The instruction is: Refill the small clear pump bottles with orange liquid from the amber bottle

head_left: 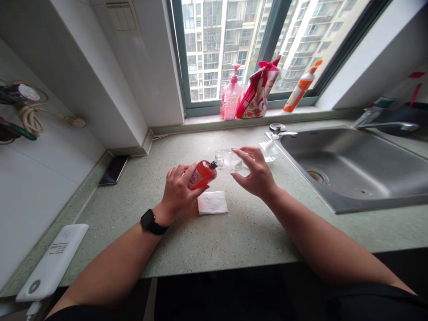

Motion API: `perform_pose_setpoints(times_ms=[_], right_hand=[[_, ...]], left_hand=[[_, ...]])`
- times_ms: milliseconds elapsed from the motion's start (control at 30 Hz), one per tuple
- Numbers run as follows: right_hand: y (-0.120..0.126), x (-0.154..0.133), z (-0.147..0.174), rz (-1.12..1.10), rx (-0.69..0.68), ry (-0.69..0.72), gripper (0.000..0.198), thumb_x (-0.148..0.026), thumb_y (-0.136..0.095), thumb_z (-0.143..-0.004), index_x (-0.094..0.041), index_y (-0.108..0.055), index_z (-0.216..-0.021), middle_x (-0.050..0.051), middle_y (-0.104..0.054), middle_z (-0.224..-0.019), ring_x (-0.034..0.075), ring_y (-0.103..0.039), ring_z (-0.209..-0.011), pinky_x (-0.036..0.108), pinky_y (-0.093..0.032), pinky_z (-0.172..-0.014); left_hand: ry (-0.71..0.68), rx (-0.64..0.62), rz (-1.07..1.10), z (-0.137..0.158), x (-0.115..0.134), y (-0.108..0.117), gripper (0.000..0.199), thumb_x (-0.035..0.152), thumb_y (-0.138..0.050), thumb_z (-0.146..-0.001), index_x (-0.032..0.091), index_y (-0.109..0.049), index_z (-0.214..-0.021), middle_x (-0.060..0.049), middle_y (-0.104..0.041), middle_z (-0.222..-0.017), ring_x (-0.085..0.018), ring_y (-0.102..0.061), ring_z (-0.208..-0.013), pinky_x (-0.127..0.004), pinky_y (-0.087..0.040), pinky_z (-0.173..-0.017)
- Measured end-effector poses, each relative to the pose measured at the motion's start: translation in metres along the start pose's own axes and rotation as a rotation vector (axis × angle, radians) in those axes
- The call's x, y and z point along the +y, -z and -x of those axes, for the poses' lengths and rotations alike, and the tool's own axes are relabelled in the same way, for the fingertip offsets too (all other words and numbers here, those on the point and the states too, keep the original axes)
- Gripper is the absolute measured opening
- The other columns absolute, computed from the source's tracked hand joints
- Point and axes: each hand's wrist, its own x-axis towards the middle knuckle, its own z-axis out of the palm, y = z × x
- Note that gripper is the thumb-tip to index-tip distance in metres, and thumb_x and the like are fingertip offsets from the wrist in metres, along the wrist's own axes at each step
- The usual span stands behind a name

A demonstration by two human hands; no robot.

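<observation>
My left hand (179,185) is wrapped round a bottle of orange-red liquid (202,174), which is tilted with its black threaded neck up and to the right. Close by that neck is the neck of a clear plastic bottle (228,161), lying sideways in the view. My right hand (256,171) has thumb and forefinger at opposite edges of this clear bottle and appears to grip it; its far end is partly behind the fingers. Whether the two necks touch, I cannot tell. Below them a folded white tissue (212,203) lies on the speckled green counter (214,243).
Right of my hands are a small clear packet with white parts (269,149) and a steel sink (354,174) with a tap (384,122). A pink pump bottle (231,96), a red bag (259,91) and an orange bottle (300,91) line the sill. Left: a phone (114,170), a white power bank (53,261).
</observation>
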Motion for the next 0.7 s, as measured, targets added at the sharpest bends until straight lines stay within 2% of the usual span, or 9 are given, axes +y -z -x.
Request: perform_pose_setpoints(times_ms=[367, 500, 700], right_hand=[[0.001, -0.001, -0.003, 0.001, 0.017, 0.028, 0.104, -0.01, -0.075, -0.085, -0.053, -0.031, -0.168, 0.009, -0.054, -0.14, 0.039, -0.06, -0.128, 0.064, -0.059, -0.11], [0.002, -0.001, -0.003, 0.049, 0.029, 0.047, 0.1, -0.012, -0.075, -0.085, -0.048, -0.033, -0.169, 0.01, -0.055, -0.139, 0.037, -0.062, -0.126, 0.062, -0.062, -0.106], [0.004, -0.001, -0.005, 0.075, 0.048, 0.068, 0.087, -0.013, -0.076, -0.086, -0.039, -0.043, -0.163, 0.011, -0.059, -0.139, 0.036, -0.063, -0.129, 0.06, -0.062, -0.107]], left_hand=[[0.029, 0.003, 0.045, -0.001, 0.0, -0.009, 0.081, 0.066, -0.079, -0.09, 0.027, -0.055, -0.156, -0.012, -0.068, -0.127, -0.034, -0.063, -0.116, -0.051, -0.048, -0.107], [0.019, 0.012, 0.048, -0.001, 0.0, -0.012, 0.082, 0.068, -0.077, -0.091, 0.025, -0.054, -0.157, -0.012, -0.068, -0.127, -0.033, -0.064, -0.116, -0.051, -0.049, -0.108], [0.01, 0.031, 0.062, -0.001, 0.0, -0.014, 0.082, 0.068, -0.076, -0.092, 0.023, -0.053, -0.157, -0.012, -0.068, -0.126, -0.032, -0.064, -0.115, -0.05, -0.051, -0.106]])
